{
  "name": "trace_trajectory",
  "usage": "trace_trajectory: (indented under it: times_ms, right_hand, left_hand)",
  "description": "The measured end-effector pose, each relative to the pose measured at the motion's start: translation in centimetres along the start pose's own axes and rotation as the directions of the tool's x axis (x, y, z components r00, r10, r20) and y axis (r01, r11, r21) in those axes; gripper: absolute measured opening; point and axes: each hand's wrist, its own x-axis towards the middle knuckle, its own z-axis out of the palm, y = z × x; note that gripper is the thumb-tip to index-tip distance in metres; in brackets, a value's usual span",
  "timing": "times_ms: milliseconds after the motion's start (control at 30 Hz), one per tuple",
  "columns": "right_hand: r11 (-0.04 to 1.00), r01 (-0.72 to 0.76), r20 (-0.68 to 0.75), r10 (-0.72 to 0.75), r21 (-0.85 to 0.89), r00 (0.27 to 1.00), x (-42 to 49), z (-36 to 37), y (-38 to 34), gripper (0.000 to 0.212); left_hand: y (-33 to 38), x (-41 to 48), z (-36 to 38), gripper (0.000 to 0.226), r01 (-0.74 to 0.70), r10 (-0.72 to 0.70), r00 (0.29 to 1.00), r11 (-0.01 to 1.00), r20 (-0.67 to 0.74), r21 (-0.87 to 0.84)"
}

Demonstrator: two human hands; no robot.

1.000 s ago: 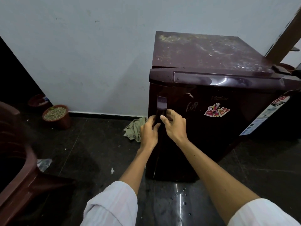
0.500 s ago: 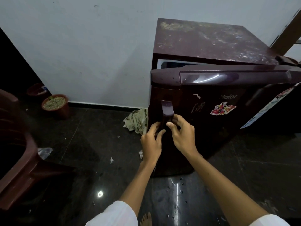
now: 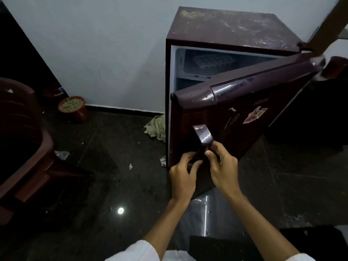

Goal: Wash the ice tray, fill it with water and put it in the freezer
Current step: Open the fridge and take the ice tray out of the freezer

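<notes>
A pale ice tray (image 3: pixel 213 60) with a grid of cells is seen lying flat inside the freezer compartment (image 3: pixel 188 72) at the top of a maroon mini fridge (image 3: pixel 226 29), whose door (image 3: pixel 235 113) is swung partly open.

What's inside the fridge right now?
An ice tray lies in the top freezer compartment. The half-open door, held by its handle, covers everything lower.

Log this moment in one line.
left hand, right hand: grip door handle | fridge door: partly open | ice tray: in freezer compartment
</notes>
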Motion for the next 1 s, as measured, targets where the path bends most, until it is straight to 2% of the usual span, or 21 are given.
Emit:
trace_trajectory:
  times_ms: [200, 300, 400, 500, 600, 700, 767, 833, 900, 1000]
  right_hand:
    - [0.995, -0.092, -0.155, 0.098, 0.045, 0.983, -7.0, -4.9, 0.5, 0.026]
    - [0.984, -0.169, -0.279, 0.179, 0.057, 0.944, -10.9, -6.9, 1.3, 0.019]
    - [0.955, -0.284, -0.349, 0.297, 0.091, 0.889, -14.5, -7.7, 2.6, 0.021]
    - [0.929, -0.354, -0.406, 0.366, 0.106, 0.837, -17.1, -8.1, 3.4, 0.022]
    - [0.915, -0.385, -0.421, 0.397, 0.118, 0.816, -19.2, -8.3, 3.8, 0.016]
    - [0.903, -0.414, -0.417, 0.422, 0.117, 0.805, -20.4, -8.4, 3.8, 0.019]
    - [0.922, -0.382, -0.433, 0.368, 0.058, 0.823, -21.1, -8.3, 3.6, 0.030]
    - [0.963, -0.262, -0.443, 0.205, -0.070, 0.873, -21.8, -7.9, 3.3, 0.037]
    - [0.972, -0.162, -0.419, 0.077, -0.172, 0.905, -22.1, -7.4, 2.8, 0.033]
    - [0.970, -0.082, -0.339, 0.000, -0.228, 0.941, -20.8, -6.4, 2.7, 0.034]
  left_hand:
    - [2.3, -6.6, 1.3, 0.034, -0.049, 0.058, 0.980, 0.998, 0.190, -0.047]
    - [3.3, -9.8, 2.2, 0.038, -0.084, 0.100, 0.951, 0.994, 0.294, -0.067]
    - [3.9, -12.2, 2.9, 0.037, -0.192, 0.199, 0.910, 0.980, 0.363, -0.057]
    - [4.7, -13.5, 3.1, 0.034, -0.311, 0.307, 0.859, 0.948, 0.409, -0.059]
    - [5.0, -14.6, 3.0, 0.026, -0.415, 0.401, 0.808, 0.907, 0.432, -0.066]
    - [4.9, -15.3, 2.7, 0.020, -0.441, 0.429, 0.789, 0.894, 0.439, -0.081]
    - [4.8, -15.0, 2.6, 0.017, -0.437, 0.433, 0.793, 0.895, 0.429, -0.095]
    - [4.6, -14.3, 2.4, 0.017, -0.449, 0.446, 0.801, 0.889, 0.399, -0.093]
    - [4.4, -13.0, 2.2, 0.020, -0.466, 0.461, 0.809, 0.881, 0.365, -0.080]
    - [4.2, -10.3, 2.1, 0.023, -0.495, 0.483, 0.812, 0.867, 0.328, -0.051]
